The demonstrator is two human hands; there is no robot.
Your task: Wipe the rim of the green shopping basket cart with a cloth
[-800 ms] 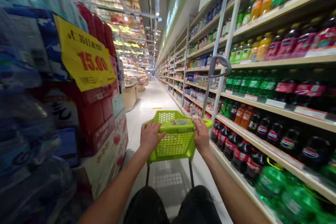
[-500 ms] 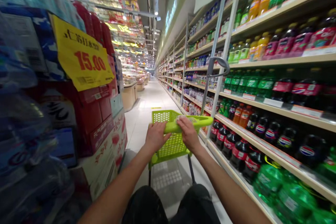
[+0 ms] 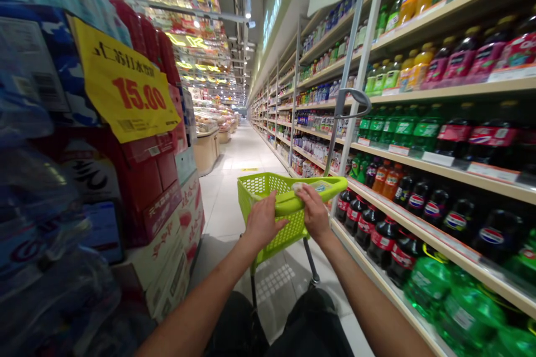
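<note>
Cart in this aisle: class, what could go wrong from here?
1. The cart's right corner sits close to the low bottles; it might clip them.
2. The left hand and right hand hold it close together, so steering may wobble toward the boxes.

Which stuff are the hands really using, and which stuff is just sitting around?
In use: lime-green plastic shopping cart, gripped at its handle by the left hand and the right hand.

Just sitting around: yellow paper price sign; stacked red cardboard cartons; dark plastic cola bottles; green plastic soda bottles.
</note>
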